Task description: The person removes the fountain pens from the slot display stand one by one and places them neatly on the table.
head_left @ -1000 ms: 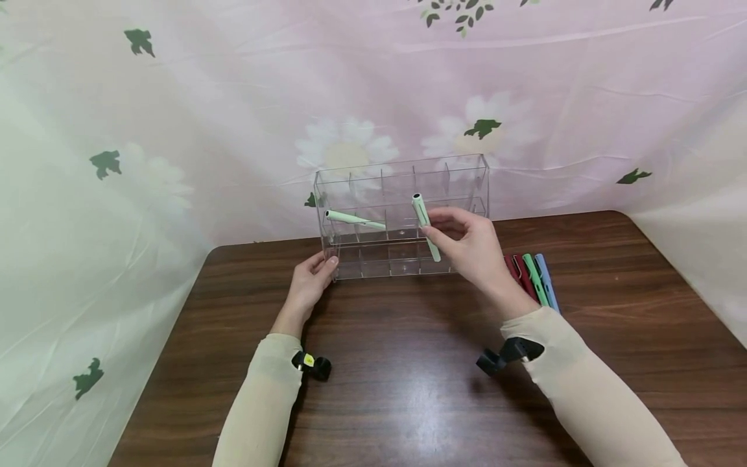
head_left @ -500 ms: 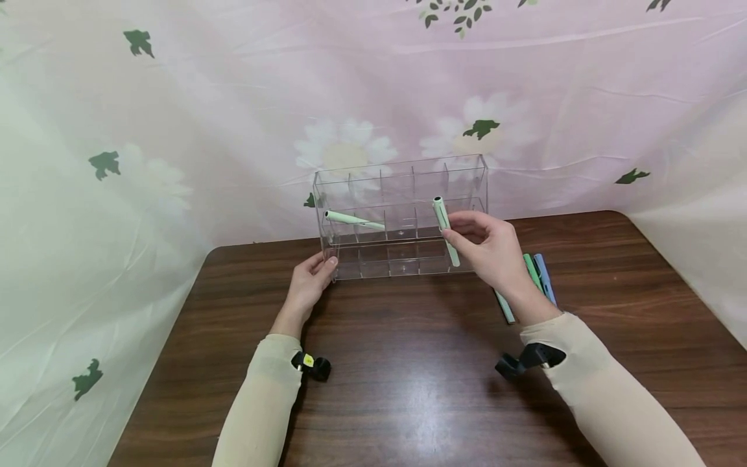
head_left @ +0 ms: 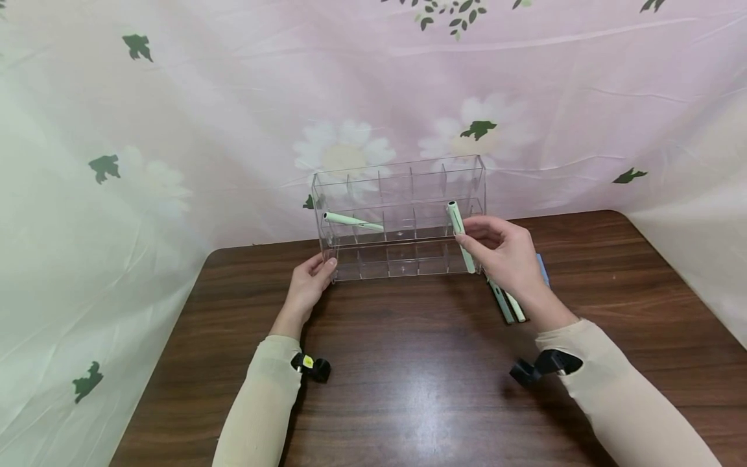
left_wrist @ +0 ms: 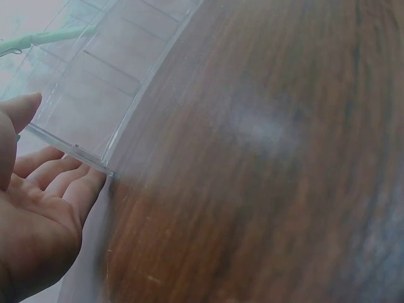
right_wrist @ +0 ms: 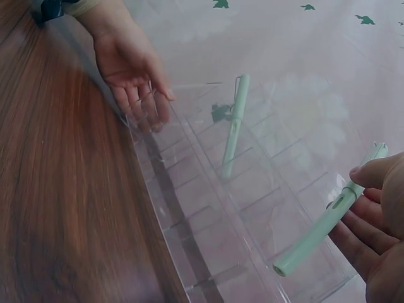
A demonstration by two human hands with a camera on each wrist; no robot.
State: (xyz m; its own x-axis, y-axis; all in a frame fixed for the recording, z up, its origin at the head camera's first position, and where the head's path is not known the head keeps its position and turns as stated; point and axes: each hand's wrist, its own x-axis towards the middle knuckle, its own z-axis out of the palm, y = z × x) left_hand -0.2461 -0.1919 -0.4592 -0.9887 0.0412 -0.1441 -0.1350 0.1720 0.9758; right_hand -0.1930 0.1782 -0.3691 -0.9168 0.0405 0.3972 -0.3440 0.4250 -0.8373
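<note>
A clear plastic organizer (head_left: pixel 408 266) with tiered compartments stands upright near the back of the table. My left hand (head_left: pixel 309 285) holds its lower left end, thumb in front and fingers behind the side wall. Between thumb and fingers, my right hand (head_left: pixel 510 259) pinches a pale green pen (head_left: pixel 458 220) in front of the organizer's right end, its capped end up and tilted left. Another pale green pen (head_left: pixel 350 220) leans almost flat across the left compartments. In the right wrist view, the held pen (right_wrist: pixel 309 246) slants over the organizer's near end.
On the wooden table by my right wrist lie a dark grey-green pen (head_left: pixel 500 303), a pale pen (head_left: pixel 516 307) and a blue pen (head_left: pixel 543 269), partly hidden by the right hand and forearm. A floral cloth backdrop (head_left: pixel 245 130) rises behind the table.
My right hand has moved right and slightly down with the pen, along the organizer's front to its right end. My left hand and the organizer keep their place.
</note>
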